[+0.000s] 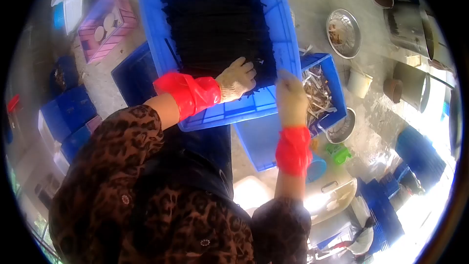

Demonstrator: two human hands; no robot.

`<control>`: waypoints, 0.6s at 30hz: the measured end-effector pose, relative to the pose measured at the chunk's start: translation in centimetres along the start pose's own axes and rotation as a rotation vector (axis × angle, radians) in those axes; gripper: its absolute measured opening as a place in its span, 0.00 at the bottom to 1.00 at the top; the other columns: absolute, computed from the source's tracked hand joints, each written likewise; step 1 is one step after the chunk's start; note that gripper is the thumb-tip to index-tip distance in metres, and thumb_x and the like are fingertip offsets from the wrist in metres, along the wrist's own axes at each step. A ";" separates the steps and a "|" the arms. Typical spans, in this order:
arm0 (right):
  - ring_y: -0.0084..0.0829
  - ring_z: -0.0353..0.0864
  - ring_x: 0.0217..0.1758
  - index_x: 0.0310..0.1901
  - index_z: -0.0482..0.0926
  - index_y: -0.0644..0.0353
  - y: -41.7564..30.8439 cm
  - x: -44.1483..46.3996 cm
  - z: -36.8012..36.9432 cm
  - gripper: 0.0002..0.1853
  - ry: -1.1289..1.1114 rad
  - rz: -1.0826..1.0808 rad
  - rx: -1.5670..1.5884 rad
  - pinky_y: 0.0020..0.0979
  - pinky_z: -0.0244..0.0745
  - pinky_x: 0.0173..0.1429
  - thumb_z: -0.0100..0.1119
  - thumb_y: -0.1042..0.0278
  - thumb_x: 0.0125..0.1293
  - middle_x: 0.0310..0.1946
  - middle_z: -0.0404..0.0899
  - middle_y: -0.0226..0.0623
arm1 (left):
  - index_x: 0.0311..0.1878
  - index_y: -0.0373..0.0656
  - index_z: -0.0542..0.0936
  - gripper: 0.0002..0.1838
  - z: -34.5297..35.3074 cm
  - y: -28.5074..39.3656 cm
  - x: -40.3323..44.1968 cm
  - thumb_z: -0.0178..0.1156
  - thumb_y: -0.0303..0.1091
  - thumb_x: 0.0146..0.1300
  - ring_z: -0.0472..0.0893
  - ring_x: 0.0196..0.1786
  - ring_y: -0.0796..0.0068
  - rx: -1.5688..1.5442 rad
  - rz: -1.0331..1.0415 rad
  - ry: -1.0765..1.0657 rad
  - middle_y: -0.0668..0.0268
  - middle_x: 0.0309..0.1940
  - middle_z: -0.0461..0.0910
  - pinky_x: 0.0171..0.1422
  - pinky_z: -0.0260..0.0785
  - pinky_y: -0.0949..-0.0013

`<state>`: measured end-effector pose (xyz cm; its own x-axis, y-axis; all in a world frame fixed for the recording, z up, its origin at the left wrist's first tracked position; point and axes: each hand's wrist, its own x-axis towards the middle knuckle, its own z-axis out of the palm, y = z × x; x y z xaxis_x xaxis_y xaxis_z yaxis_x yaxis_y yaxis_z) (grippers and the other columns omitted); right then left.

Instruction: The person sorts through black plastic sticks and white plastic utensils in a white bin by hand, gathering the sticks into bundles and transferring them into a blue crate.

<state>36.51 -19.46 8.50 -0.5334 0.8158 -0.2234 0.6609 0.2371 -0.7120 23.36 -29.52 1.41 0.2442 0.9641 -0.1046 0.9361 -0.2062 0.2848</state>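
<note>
A big blue crate (286, 34) holds a thick layer of long, thin, dark strips (220, 24), lying mostly side by side. My left hand (238, 78), in a cream knit glove with a red cuff, is over the near edge of the strips. Its fingers are bent and slightly apart, with nothing seen between them. At the crate's near right corner is my right hand (292, 99), gloved the same way. Its fingers are closed; whatever is in them is hidden or too small to name.
A smaller blue crate (337, 88) with pale scraps (317, 90) stands to the right. Beyond are a metal basin (359, 34), a white bucket (360, 82) and large metal pots (408, 29). On the left are a pink basket (122, 7) and blue crates (73, 110).
</note>
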 end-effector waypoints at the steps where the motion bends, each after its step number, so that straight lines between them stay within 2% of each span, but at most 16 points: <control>1: 0.42 0.75 0.42 0.40 0.77 0.57 -0.6 1.7 1.3 0.12 -0.106 0.074 -0.065 0.33 0.69 0.47 0.46 0.67 0.56 0.37 0.77 0.43 | 0.28 0.45 0.79 0.08 0.2 0.1 -0.1 0.56 0.32 0.41 0.69 0.48 0.66 0.026 -0.042 0.054 0.63 0.41 0.74 0.58 0.56 0.59; 2: 0.42 0.75 0.43 0.39 0.77 0.56 0.6 3.0 3.1 0.13 -0.104 -0.017 -0.100 0.35 0.69 0.49 0.43 0.68 0.55 0.39 0.76 0.43 | 0.29 0.45 0.78 0.08 -0.3 0.4 -0.2 0.53 0.30 0.44 0.71 0.45 0.65 -0.029 -0.052 0.034 0.63 0.39 0.74 0.57 0.58 0.60; 5: 0.42 0.74 0.44 0.39 0.77 0.55 3.8 6.8 7.0 0.13 -0.172 -0.078 -0.153 0.35 0.68 0.49 0.45 0.69 0.53 0.39 0.76 0.43 | 0.31 0.45 0.78 0.09 -0.2 1.0 -0.9 0.53 0.30 0.44 0.71 0.46 0.65 -0.197 -0.049 0.016 0.63 0.39 0.74 0.56 0.59 0.60; 7: 0.43 0.74 0.44 0.41 0.76 0.56 4.9 8.5 8.4 0.15 -0.557 0.103 -0.242 0.37 0.68 0.50 0.46 0.69 0.51 0.39 0.76 0.43 | 0.37 0.45 0.77 0.14 -0.7 1.7 -1.6 0.55 0.31 0.43 0.70 0.46 0.63 -0.170 -0.037 0.073 0.63 0.41 0.73 0.55 0.60 0.60; 9: 0.45 0.74 0.45 0.40 0.76 0.58 3.0 8.9 7.8 0.15 -0.657 0.102 -0.247 0.39 0.68 0.50 0.47 0.68 0.50 0.40 0.76 0.44 | 0.41 0.45 0.75 0.18 -1.1 2.0 -2.4 0.58 0.31 0.41 0.69 0.47 0.62 -0.249 -0.107 0.148 0.63 0.44 0.70 0.55 0.60 0.59; 11: 0.46 0.73 0.45 0.40 0.76 0.56 0.6 8.9 6.9 0.15 -0.827 0.546 -0.220 0.41 0.68 0.49 0.45 0.67 0.51 0.41 0.75 0.45 | 0.42 0.45 0.74 0.20 -1.7 2.3 -3.2 0.59 0.31 0.40 0.68 0.48 0.61 -0.278 -0.205 0.162 0.63 0.46 0.69 0.55 0.60 0.59; 12: 0.46 0.73 0.45 0.40 0.76 0.56 1.3 9.1 7.5 0.15 -0.838 0.538 -0.228 0.41 0.68 0.49 0.45 0.67 0.51 0.41 0.75 0.45 | 0.43 0.45 0.73 0.22 -2.1 2.0 -3.4 0.60 0.31 0.38 0.68 0.50 0.60 -0.300 -0.292 0.175 0.63 0.47 0.68 0.55 0.60 0.58; 14: 0.45 0.75 0.40 0.38 0.75 0.57 3.2 8.7 8.6 0.14 -0.559 0.029 -0.539 0.39 0.70 0.47 0.45 0.64 0.52 0.34 0.77 0.46 | 0.43 0.45 0.73 0.22 -3.4 1.8 -4.1 0.61 0.31 0.38 0.67 0.50 0.60 -0.306 -0.339 0.161 0.62 0.48 0.68 0.55 0.60 0.58; 15: 0.45 0.75 0.40 0.38 0.75 0.57 2.6 8.1 7.9 0.14 -0.564 0.019 -0.545 0.39 0.70 0.47 0.45 0.64 0.52 0.34 0.77 0.46 | 0.43 0.45 0.73 0.23 -4.0 1.8 -4.5 0.61 0.31 0.38 0.66 0.51 0.59 -0.312 -0.367 0.146 0.62 0.48 0.68 0.55 0.60 0.57; 17: 0.45 0.76 0.34 0.36 0.76 0.59 1.3 6.2 5.1 0.14 -0.389 -0.074 -0.457 0.38 0.70 0.42 0.46 0.61 0.52 0.25 0.77 0.44 | 0.44 0.45 0.73 0.23 -4.2 1.7 -5.5 0.60 0.33 0.39 0.67 0.50 0.58 -0.282 -0.376 0.175 0.62 0.48 0.68 0.54 0.60 0.57; 18: 0.41 0.76 0.29 0.34 0.76 0.59 0.0 5.7 3.5 0.14 -0.436 0.084 -0.328 0.35 0.71 0.38 0.45 0.60 0.53 0.21 0.76 0.41 | 0.44 0.45 0.72 0.22 -4.3 1.3 -5.9 0.60 0.34 0.40 0.68 0.50 0.58 -0.336 -0.395 0.196 0.61 0.49 0.68 0.54 0.61 0.57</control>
<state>31.62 -16.62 4.93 -0.5947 0.5612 -0.5756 0.8034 0.3892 -0.4506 22.06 -34.75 6.49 -0.1905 0.9771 -0.0951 0.8069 0.2111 0.5517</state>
